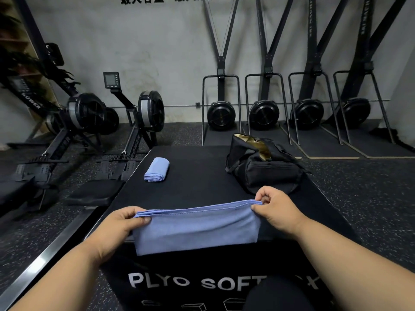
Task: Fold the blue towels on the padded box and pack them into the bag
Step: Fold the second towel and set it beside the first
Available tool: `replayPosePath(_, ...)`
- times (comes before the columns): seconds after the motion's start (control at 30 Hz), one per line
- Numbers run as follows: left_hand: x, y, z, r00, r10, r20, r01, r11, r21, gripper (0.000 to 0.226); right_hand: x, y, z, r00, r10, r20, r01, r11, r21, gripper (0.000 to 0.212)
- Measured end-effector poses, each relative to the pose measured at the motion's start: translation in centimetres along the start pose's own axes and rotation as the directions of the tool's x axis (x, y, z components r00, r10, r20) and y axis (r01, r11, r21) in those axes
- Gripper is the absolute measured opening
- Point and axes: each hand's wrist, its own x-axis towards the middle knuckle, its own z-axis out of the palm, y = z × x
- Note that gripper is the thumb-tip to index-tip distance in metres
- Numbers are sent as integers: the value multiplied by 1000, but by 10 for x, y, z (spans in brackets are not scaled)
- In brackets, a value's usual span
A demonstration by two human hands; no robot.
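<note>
A blue towel (197, 227), folded into a wide band, hangs over the near edge of the black padded box (197, 182). My left hand (121, 225) pinches its top left corner and my right hand (276, 207) pinches its top right corner, holding the doubled top edge stretched between them. A second blue towel (157, 169), folded into a small bundle, lies on the box at the far left. The black bag (262, 169) sits on the box at the far right with its top open, showing a tan lining.
Two rowing machines (143, 113) stand on the speckled floor to the left of the box, one rail running close along its left side. Several ski-type machines (221, 113) line the back wall. My dark-clad knee (278, 297) shows at the bottom.
</note>
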Motion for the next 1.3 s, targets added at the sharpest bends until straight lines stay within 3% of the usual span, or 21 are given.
replayPosePath(0.07,-12,5,5,999,-27,22,28,999,-44,52,-7,-3,-3,1000,5,-15,-4,999,52,18)
replayPosePath(0.13,-23,9,6,998,-48,50,54,989,-134,66,-14,-9,-7,1000,-6,-14,7,996,88,24)
replayPosePath(0.27,-43,17,1,974,-131,186,177,951,-254,61,-30,-18,-14,997,-6,82,-8,986,164,32)
replayPosePath(0.37,-52,16,3,962,-178,208,220,954,-203,73,-35,-20,-12,991,36,128,-54,989,141,33)
replayPosePath(0.5,-51,11,7,960,-186,210,237,938,-255,57,-30,-25,-5,991,113,69,-127,958,257,33)
replayPosePath(0.63,-36,7,5,949,-203,241,279,898,-340,52,-2,-37,6,997,75,-13,-68,959,274,28)
replayPosePath(0.83,16,-19,5,946,-286,150,320,771,-550,38,131,-65,38,995,-79,-57,79,997,-8,26)
replayPosePath(0.97,50,-85,13,870,-484,-98,381,784,-489,29,202,-55,90,993,8,116,22,968,-251,63)
replayPosePath(1.07,53,-110,13,822,-549,-155,412,759,-505,27,196,-26,127,957,76,281,53,903,-425,64)
replayPosePath(1.17,47,-109,11,809,-566,-156,432,754,-495,20,161,14,149,913,91,397,122,869,-480,60)
replayPosePath(1.3,36,-115,13,775,-609,-170,475,738,-479,25,116,51,163,894,76,441,217,787,-577,59)
